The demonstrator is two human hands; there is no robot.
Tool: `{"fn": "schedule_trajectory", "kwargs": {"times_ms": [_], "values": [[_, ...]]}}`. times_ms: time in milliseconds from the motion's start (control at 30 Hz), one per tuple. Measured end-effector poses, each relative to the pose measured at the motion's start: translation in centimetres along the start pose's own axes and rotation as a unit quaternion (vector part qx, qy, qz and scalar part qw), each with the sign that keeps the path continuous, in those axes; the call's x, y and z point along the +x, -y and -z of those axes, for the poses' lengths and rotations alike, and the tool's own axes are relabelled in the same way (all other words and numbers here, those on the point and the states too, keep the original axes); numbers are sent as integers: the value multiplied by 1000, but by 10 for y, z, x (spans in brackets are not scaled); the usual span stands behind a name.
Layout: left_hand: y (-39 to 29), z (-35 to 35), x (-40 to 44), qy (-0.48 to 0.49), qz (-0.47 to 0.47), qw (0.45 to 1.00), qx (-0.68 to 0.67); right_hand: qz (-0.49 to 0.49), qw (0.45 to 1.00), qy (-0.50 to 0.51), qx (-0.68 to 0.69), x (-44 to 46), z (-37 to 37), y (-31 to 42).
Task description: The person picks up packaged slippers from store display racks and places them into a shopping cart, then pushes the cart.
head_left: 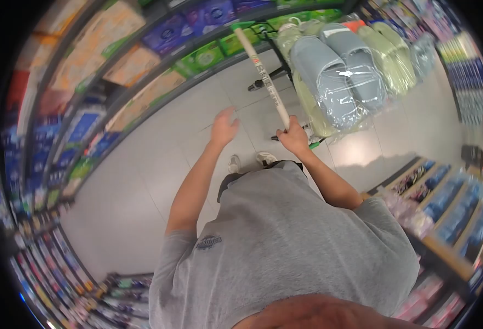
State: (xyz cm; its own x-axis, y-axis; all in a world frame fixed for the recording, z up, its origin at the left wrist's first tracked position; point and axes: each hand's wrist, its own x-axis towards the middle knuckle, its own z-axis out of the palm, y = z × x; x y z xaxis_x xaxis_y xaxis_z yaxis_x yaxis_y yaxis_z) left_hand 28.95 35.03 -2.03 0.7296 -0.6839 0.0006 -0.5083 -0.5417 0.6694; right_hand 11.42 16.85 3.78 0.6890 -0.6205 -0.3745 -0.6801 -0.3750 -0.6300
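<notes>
My right hand (294,137) is closed round the near end of a pale cart handle bar (263,77) with printed letters on it. Off the bar, to its left, my left hand (225,127) hangs over the floor with its fingers apart and nothing in it. Beyond my right hand, the cart holds plastic-wrapped slippers: grey-blue pairs (321,63) and light green ones (387,52). The bar's far end has a green fitting (243,25).
Shelves with green packs (200,58), purple packs (167,33) and orange-white packs (126,68) curve along the left and front. A low display of blue packaged goods (444,200) stands at the right. My shoes (265,158) are on the tiled floor (159,159).
</notes>
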Motion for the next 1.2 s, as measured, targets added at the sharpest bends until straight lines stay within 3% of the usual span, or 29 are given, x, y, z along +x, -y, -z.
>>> {"fn": "schedule_trajectory", "kwargs": {"times_ms": [67, 100, 167, 200, 300, 467, 833, 1200], "values": [[-61, 10, 44, 36, -125, 991, -16, -22, 999, -36, -22, -2, -8, 3], [-70, 6, 63, 48, -142, 988, -22, -27, 997, -56, -53, -3, -11, 2], [-85, 0, 97, 87, -276, 951, 106, -20, 991, -104, -81, -8, -16, 2], [-91, 3, 104, 91, -293, 946, 103, 2, 985, -133, -111, -8, -18, 4], [-96, 5, 124, 186, -251, 927, 208, -9, 976, -181, -124, -9, -23, 7], [-77, -8, 116, 126, -266, 946, 138, -3, 950, -247, -192, -13, -29, 12], [-50, -1, 112, 120, -353, 927, 49, -60, 920, -309, -233, -20, -46, 18], [-38, 10, 83, 124, -342, 931, -25, -90, 929, -286, -217, -39, -61, 24]]}}
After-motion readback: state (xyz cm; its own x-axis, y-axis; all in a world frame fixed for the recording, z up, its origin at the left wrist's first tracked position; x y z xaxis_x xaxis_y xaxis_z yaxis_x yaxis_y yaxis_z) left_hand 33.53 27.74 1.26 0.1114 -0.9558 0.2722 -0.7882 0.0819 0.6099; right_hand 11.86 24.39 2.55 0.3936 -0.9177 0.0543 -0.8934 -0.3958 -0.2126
